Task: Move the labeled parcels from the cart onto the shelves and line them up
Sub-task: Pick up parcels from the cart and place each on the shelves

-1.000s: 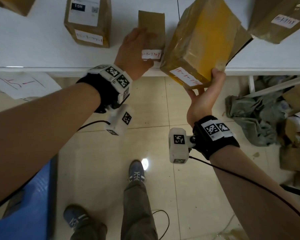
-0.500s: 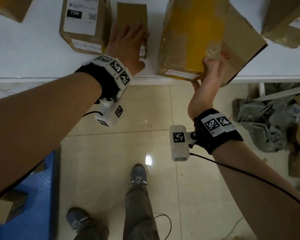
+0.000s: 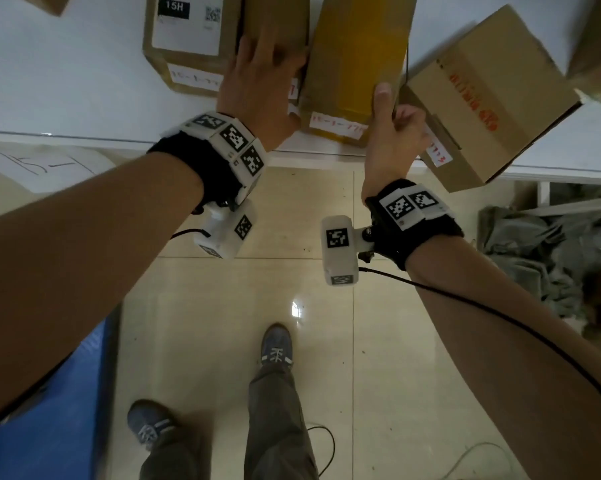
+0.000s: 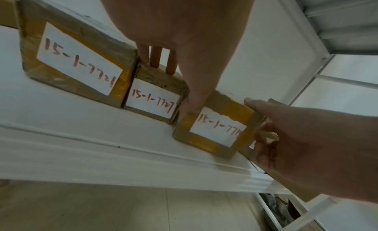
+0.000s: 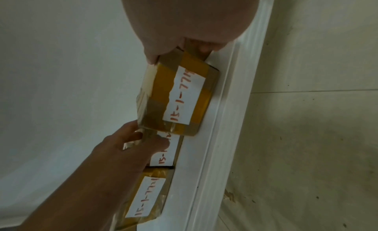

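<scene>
- The head view shows a white shelf (image 3: pixel 84 81) with a row of parcels at its front edge: a brown box with a printed "15H" label (image 3: pixel 188 43), a small brown parcel (image 3: pixel 278 26), a yellow-taped parcel (image 3: pixel 357 64), and an angled carton with red print (image 3: pixel 489 98) overhanging the edge.
- The left wrist view alone makes the handwritten red labels readable: "15-1-7721" on the large box, "15-1-7727" on the small parcel, and "15-1-771" with its last digit hidden on the yellow-taped one.
- The left hand (image 3: pixel 261 84) lies flat on the small parcel, fingers straight, thumb against the yellow-taped parcel's side.
- The right hand (image 3: pixel 392 133) grasps the yellow-taped parcel's near right corner, thumb on top, fingers curled beside it; the parcel sits on the shelf.
- Only the head view shows the blue cart (image 3: pixel 49 427) at lower left and a grey cloth heap (image 3: pixel 534 254) under the shelf.
</scene>
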Tool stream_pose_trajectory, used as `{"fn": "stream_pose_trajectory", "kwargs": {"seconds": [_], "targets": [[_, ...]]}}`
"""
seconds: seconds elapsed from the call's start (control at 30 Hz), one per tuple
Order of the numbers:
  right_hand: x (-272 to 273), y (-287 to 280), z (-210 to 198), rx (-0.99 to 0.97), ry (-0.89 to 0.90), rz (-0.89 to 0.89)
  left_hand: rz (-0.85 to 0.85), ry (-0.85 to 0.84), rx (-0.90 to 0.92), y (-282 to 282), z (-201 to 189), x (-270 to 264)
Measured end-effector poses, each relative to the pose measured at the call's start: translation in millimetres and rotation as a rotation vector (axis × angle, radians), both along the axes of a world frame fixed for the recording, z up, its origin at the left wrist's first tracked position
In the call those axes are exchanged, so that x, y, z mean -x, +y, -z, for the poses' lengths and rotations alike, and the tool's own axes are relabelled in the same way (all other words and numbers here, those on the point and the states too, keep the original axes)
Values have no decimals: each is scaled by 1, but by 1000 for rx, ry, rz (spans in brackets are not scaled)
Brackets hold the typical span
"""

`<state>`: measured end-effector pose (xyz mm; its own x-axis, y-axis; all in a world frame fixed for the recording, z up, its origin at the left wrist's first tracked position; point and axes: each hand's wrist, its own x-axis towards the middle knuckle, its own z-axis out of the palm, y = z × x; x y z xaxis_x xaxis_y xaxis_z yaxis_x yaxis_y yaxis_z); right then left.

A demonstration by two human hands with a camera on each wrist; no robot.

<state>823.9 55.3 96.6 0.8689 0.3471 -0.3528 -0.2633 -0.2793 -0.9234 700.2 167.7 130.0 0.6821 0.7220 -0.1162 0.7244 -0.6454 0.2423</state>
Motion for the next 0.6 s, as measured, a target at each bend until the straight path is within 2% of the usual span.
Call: {"fn": "stream_pose_trajectory", "kwargs": {"seconds": [0.1,0.23,0.3,0.4,0.5,0.6], "targets": [[-4,7,-7,-27,3,54,6,-4,0,3,-1,2],[-6,11,-8,-216,91,101,-1,-45,14,3,-1,5],[-4,14,-5,-192,74,46,-18,-106,36,1,1,5],[5,16,-6,-139,154,-109,-31,-149,65,0,6,6],[14,15,-10,-111,219,-267,-1,-113,53,0,12,8],[24,13,-10,-91,233,-335,-10,-78,37,-4,20,15]]}}
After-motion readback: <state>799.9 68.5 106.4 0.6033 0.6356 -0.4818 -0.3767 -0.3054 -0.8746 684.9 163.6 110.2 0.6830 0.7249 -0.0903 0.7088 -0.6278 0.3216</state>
